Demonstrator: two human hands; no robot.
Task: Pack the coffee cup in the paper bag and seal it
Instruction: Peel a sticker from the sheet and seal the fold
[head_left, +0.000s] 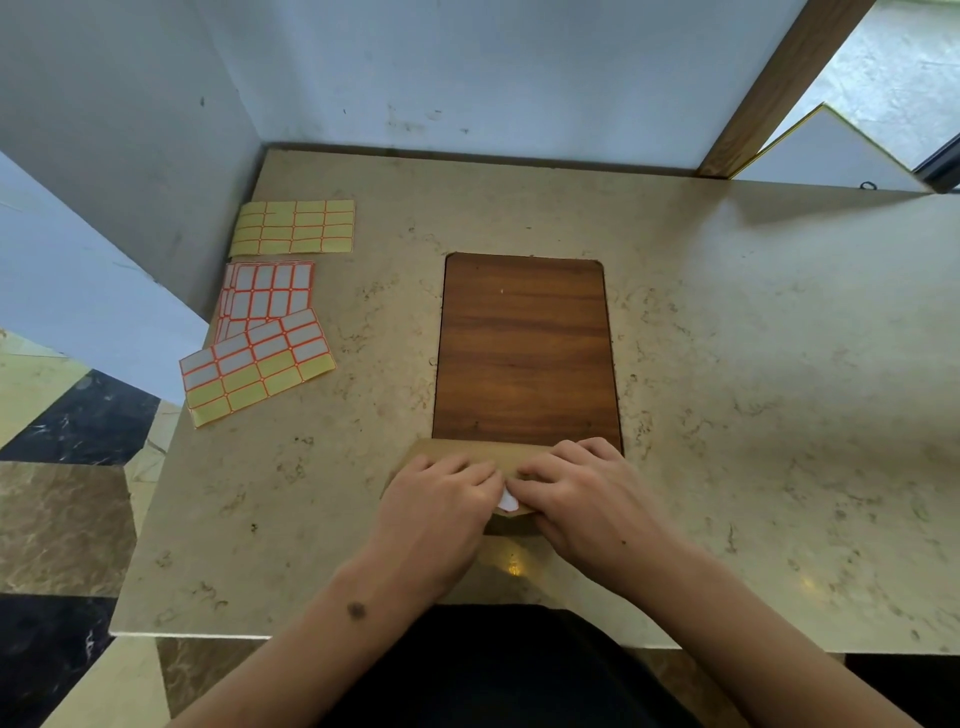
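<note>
**Two hands pressing a white sticker onto a folded paper bag**

The left hand (439, 496) and the right hand (582, 493) lie side by side, knuckles up, on the flattened brown paper bag (467, 451). Their fingertips meet over a small white sticker (508, 501) with a thin red edge. Each grip is curled down onto the bag, fingers bent and pinching or pressing at the sticker; whether the sticker is already stuck down cannot be told. The bag lies near the front edge of the surface (753, 364), its far fold overlapping the near end of a wooden board (524, 348). The coffee cup is not visible; whether it sits inside the bag cannot be told.

The surface is polished beige stone with faint brown veining and a glossy highlight just below the hands. The board is a dark, rounded-corner rectangle with horizontal wood grain. The bag is matte kraft paper with a straight creased top.

At the far left lie three label sheets: a yellow sheet (293, 227) of peeled backing, a white sheet (267, 293) bordered in red, and a partly used sheet (257, 366), tilted, overlapping the white one. Grey walls (467, 67) close the back and left; the right half of the surface lies open.
</note>
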